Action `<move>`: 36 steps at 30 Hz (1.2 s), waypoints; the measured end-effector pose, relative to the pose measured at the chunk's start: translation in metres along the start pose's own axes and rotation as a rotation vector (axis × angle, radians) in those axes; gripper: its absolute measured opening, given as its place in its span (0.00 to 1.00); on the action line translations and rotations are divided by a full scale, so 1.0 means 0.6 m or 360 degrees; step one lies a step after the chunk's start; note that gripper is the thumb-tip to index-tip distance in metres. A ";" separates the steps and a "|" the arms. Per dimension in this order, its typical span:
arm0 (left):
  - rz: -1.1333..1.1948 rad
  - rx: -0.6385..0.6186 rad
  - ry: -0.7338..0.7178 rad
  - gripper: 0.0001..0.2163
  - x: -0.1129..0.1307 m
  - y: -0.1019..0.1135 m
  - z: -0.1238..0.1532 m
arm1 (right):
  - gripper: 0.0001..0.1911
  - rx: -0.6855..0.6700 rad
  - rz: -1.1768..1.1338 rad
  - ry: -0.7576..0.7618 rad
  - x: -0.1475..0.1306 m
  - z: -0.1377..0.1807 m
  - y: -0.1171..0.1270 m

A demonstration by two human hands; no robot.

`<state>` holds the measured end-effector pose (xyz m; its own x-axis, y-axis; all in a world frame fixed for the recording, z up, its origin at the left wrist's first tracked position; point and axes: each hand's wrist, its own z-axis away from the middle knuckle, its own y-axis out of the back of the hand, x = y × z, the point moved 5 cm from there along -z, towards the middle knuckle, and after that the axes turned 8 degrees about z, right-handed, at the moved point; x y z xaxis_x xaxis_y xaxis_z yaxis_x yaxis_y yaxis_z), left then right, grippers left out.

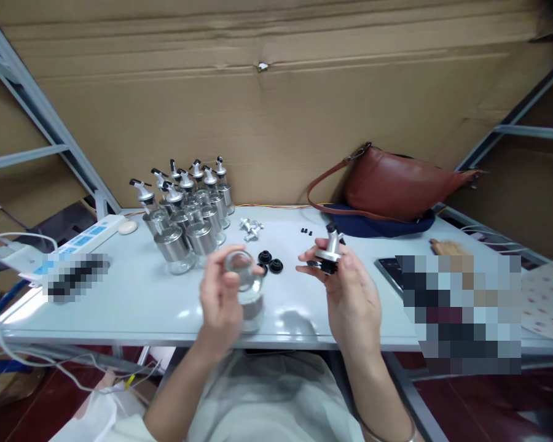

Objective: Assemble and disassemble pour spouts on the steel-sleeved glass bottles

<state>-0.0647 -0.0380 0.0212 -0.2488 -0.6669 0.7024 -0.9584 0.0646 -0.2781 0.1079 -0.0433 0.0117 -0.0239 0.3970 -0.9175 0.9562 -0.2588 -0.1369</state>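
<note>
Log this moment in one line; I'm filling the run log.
left hand: holds glass bottle | right hand: holds pourer cap | table: finished bottles, black gaskets

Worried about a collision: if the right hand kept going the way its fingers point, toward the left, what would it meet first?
Probably the glass bottle in the left hand. The right hand, holding a pourer cap, points that way; depth is unclear, so it might pass above the black rubber rings.
</note>
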 end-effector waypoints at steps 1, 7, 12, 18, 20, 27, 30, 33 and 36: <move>-0.0055 0.0108 -0.0100 0.15 0.018 0.019 -0.015 | 0.18 0.0003 0.0041 -0.0018 0.013 0.003 0.004; -0.0731 0.0634 -0.0751 0.19 0.110 0.147 -0.089 | 0.21 -0.0069 0.0318 -0.0165 0.071 0.020 0.019; -0.1053 0.0754 -0.0590 0.18 0.088 0.242 -0.122 | 0.23 -0.0272 0.0513 -0.0325 0.094 0.024 0.014; -0.1044 0.0723 -0.0226 0.08 0.019 0.306 -0.159 | 0.23 -0.0431 0.0598 -0.0391 0.102 0.026 0.009; -0.1076 0.0745 -0.0156 0.06 0.003 0.321 -0.166 | 0.23 -0.0440 0.0606 -0.0406 0.102 0.025 0.009; -0.1191 0.0672 -0.0014 0.03 -0.022 0.335 -0.168 | 0.23 -0.0452 0.0597 -0.0428 0.101 0.025 0.010; -0.1459 0.0610 0.0013 0.04 -0.021 0.323 -0.168 | 0.23 -0.0453 0.0576 -0.0445 0.103 0.026 0.010; -0.1671 0.0555 0.0056 0.06 -0.020 0.314 -0.167 | 0.22 -0.0476 0.0539 -0.0470 0.105 0.026 0.008; -0.1758 0.0564 0.0115 0.11 -0.018 0.309 -0.162 | 0.21 -0.0510 0.0473 -0.0480 0.108 0.027 0.006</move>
<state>-0.2533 0.0533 0.0257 0.6798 -0.1858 0.7095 -0.5683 -0.7450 0.3494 0.1053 -0.0329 -0.0544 0.2240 0.0644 -0.9725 0.9746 -0.0210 0.2231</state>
